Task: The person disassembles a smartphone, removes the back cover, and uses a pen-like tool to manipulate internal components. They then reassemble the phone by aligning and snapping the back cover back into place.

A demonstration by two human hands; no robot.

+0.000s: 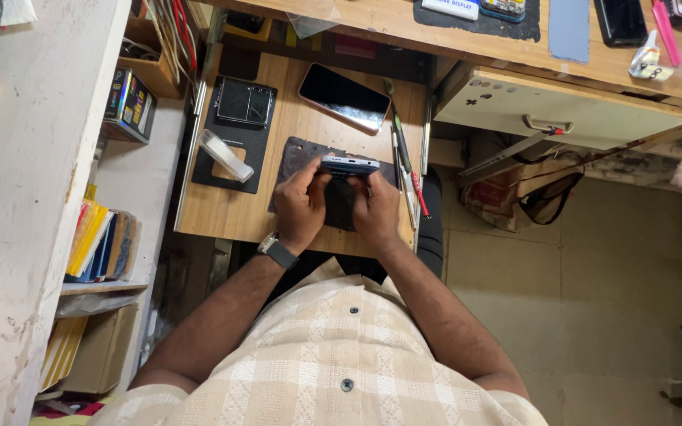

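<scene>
A blue phone (348,166) is held on edge at the centre of the frame, just above a dark mat (301,155), with the fingers of the left hand (303,203) and right hand (374,207) closed around its ends. Pressure is best kept even at both ends so the thin body is not twisted; tools (406,170) lie just right.
</scene>
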